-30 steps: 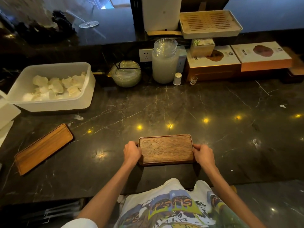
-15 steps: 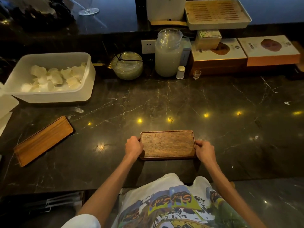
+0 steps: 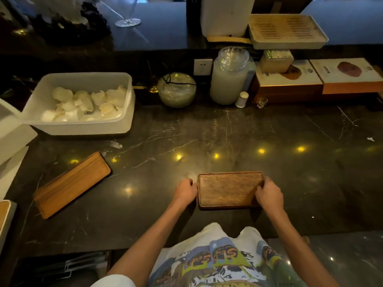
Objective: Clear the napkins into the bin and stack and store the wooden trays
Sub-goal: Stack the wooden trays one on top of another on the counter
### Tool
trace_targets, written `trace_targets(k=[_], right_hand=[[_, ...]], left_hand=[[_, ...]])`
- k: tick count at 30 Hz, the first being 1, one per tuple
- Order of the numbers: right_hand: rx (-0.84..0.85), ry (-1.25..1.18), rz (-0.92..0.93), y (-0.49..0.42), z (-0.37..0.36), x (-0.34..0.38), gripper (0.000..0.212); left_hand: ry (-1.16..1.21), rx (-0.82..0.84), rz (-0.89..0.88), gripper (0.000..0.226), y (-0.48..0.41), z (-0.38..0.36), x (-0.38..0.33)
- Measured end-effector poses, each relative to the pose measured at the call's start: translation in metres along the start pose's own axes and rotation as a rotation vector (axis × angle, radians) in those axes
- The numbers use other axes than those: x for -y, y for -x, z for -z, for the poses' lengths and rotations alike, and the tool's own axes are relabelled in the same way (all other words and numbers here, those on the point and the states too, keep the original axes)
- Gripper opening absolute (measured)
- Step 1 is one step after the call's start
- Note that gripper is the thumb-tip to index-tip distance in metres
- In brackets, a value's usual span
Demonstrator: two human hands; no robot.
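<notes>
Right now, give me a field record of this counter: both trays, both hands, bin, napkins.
near tray: dark brown rectangular wooden tray, flat on the black marble counter, straight in front of the person
far tray: lighter orange-brown wooden tray, askew on the left, apart, not stacked
hands: left hand curled at the near tray's left short edge, grip unclear; right hand holds its right short edge
bin: white plastic tub, back left
napkins: crumpled white napkins, inside the tub

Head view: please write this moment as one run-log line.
dark tray on counter | right grip holds its right end | left grip at left end, hold unclear | light tray apart, left
</notes>
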State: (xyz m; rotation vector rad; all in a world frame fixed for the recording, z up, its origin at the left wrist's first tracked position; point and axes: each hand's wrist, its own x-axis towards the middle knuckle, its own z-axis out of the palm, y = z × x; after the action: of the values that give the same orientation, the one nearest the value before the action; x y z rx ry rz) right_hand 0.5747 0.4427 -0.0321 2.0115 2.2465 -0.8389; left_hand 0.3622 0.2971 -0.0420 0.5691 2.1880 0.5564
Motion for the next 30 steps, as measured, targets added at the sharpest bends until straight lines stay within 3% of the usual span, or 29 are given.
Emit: trace_targets(k=[4,8,13,17,21,26,30], right_hand=[[-0.038,0.069,0.272,0.032,-0.04,0.076,0.037],[0.212,-0.047,0.467,0.076,-0.093,0.175,0.037],[0.411,0.001,0.63,0.118,-0.162,0.291,0.037],[0.507,-0.004,0.63,0.133,-0.206,0.369,0.044],[0.491,0.049,0.54,0.135,-0.237,0.413,0.049],[0.516,0.051,0.486,0.138,-0.249,0.416,0.028],[0.563,-0.023,0.44,0.138,-0.243,0.402,0.029]], left_hand=[[0.03,-0.057,-0.019,0.033,-0.003,0.056,0.038],[0.096,-0.164,0.011,0.033,-0.012,0.131,0.101],[0.151,-0.378,0.211,0.035,-0.014,0.226,0.195],[0.192,-0.536,0.367,0.036,-0.005,0.291,0.258],[0.168,-0.473,0.511,0.042,-0.004,0.323,0.304],[0.206,-0.385,0.572,0.048,-0.012,0.322,0.326],[0.341,-0.412,0.569,0.046,-0.015,0.315,0.328]])
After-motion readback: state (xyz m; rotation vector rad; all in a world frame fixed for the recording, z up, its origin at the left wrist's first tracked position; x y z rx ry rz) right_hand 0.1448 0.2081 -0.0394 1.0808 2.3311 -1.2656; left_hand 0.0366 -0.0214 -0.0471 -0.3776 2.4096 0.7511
